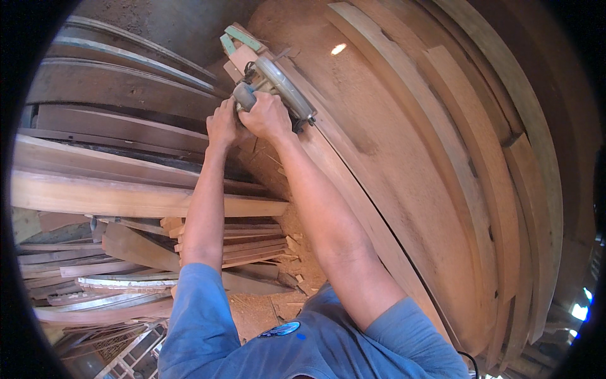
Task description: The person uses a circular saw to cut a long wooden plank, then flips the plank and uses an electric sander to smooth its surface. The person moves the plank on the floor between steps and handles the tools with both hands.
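Both hands are wrapped tight around a circular saw (271, 79) at the far end of a wide wooden board (391, 164). The right hand (270, 117) grips the saw's handle, fingers closed over it; the left hand (222, 123) sits just beside it, closed around the grey motor end. The saw rests on the board's left edge, at the head of a dark cut line. Stacked planks (126, 189) lie to the left, and sawdust (297, 227) lies below them.

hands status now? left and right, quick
Left hand: closed on the circular saw, at its grey body.
Right hand: closed on the saw's handle, over the board.
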Available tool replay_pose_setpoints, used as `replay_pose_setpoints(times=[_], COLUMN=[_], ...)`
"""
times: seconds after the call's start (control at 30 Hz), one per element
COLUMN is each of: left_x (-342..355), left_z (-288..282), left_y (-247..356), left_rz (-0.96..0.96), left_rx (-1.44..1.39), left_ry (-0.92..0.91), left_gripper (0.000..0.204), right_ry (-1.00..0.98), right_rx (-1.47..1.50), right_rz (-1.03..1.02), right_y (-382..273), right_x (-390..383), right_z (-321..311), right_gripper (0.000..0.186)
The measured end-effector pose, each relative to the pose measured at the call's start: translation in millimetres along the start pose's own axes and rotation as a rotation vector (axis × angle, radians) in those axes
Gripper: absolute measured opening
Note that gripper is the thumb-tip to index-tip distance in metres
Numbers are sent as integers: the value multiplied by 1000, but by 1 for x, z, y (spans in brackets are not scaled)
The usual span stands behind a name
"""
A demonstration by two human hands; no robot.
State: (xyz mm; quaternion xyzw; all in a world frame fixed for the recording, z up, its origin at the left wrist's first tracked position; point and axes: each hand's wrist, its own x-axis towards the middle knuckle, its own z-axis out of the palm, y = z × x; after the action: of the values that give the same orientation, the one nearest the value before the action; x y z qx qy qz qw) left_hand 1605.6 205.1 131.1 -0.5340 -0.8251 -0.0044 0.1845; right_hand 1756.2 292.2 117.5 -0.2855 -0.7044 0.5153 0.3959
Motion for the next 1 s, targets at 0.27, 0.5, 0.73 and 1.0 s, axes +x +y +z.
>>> replay_pose_setpoints(times=[0.27,0.5,0.73,1.0], left_x=[1,5,6,11], left_z=[-1,1,3,9], left_y=[1,-2,0,-8], left_rz=[10,-3,-19,-10], left_rx=[4,5,18,6], left_ry=[-11,-44,-53,-63], left_gripper=[92,90,97,102], right_ry=[8,12,25,23], right_rx=[-1,-7,-1,3], right_rz=[13,23,19,25], right_y=[1,4,3,5], right_x=[0,2,0,3], right_z=[2,6,5,8], right_gripper=[40,40,41,43])
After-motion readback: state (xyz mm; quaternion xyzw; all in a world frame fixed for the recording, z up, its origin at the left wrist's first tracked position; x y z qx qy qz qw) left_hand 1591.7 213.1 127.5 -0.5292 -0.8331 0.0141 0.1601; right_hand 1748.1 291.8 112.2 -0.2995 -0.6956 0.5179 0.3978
